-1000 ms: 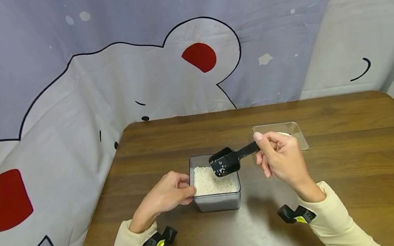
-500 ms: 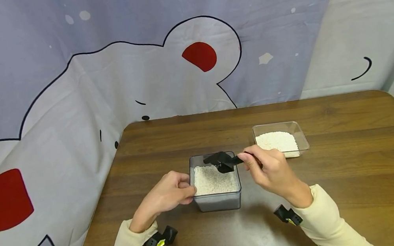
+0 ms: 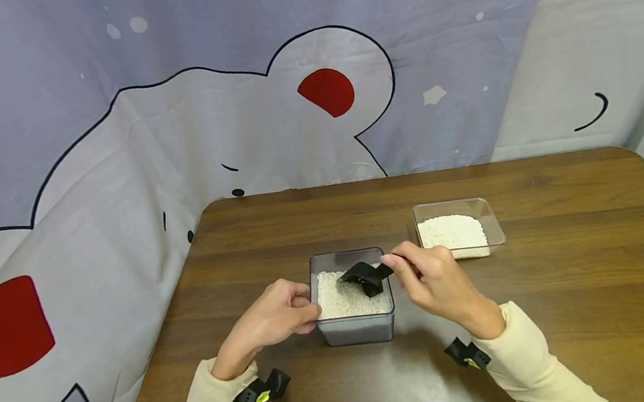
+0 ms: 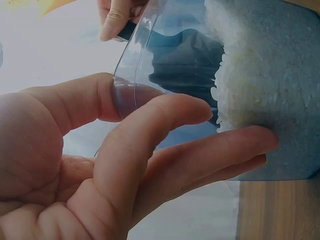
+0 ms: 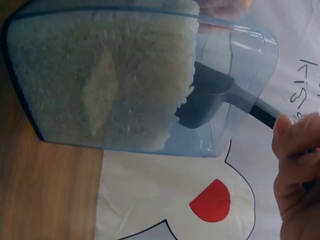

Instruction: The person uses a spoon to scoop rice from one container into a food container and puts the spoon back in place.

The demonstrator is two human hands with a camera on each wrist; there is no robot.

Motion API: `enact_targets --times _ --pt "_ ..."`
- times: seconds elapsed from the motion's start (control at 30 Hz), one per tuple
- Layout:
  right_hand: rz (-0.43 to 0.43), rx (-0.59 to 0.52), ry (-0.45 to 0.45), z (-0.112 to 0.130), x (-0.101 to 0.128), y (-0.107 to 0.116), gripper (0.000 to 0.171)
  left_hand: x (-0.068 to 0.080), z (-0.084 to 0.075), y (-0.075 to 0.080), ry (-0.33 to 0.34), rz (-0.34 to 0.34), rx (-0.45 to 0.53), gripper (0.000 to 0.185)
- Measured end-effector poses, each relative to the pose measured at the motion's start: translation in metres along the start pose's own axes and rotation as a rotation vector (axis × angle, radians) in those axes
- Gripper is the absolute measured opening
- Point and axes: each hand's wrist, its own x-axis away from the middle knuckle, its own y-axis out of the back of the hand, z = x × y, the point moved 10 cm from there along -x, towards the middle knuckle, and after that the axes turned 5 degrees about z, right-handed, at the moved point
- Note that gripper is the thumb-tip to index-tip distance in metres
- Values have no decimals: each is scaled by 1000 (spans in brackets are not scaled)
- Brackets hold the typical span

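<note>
A small black plastic scoop (image 3: 364,277) dips mouth-down into white rice (image 3: 348,299) inside a square clear-grey plastic tub (image 3: 355,331). Its handle runs back rightward to the right hand (image 3: 431,281), whose fingers pinch it. The left hand (image 3: 277,315) grips the tub's left wall.

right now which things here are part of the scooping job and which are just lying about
In use:
- black scoop, held by the right hand, its bowl dipped into the rice
- grey container holding that rice, gripped at its rim by the left hand
- clear tray with rice in it

Just there:
- wooden table
- cartoon-print cloth behind
</note>
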Motion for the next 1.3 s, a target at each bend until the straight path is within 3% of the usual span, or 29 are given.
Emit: enact_targets --times 0.2,0.37,0.5,0.7,0.87,1.03,1.3 --pt "78 -134 -266 -25 8 -10 15 0 1 0 4 -4 -6 48" --pt "149 -344 -573 -36 12 -21 23 0 1 1 14 -17 -13 50" --pt "192 -485 -768 -39 17 -28 30 0 0 1 8 -17 -13 46" --pt "170 -601 -920 -58 37 -43 35 0 0 0 2 -16 -10 41" --pt "81 -706 -1027 -69 51 -50 39 0 0 0 1 -14 -10 30" --pt "16 -813 -1091 -74 57 -52 37 0 -1 -2 0 -14 -15 15" --pt "-31 -856 -1138 -85 58 -41 33 0 -2 -2 -3 -15 -25 17"
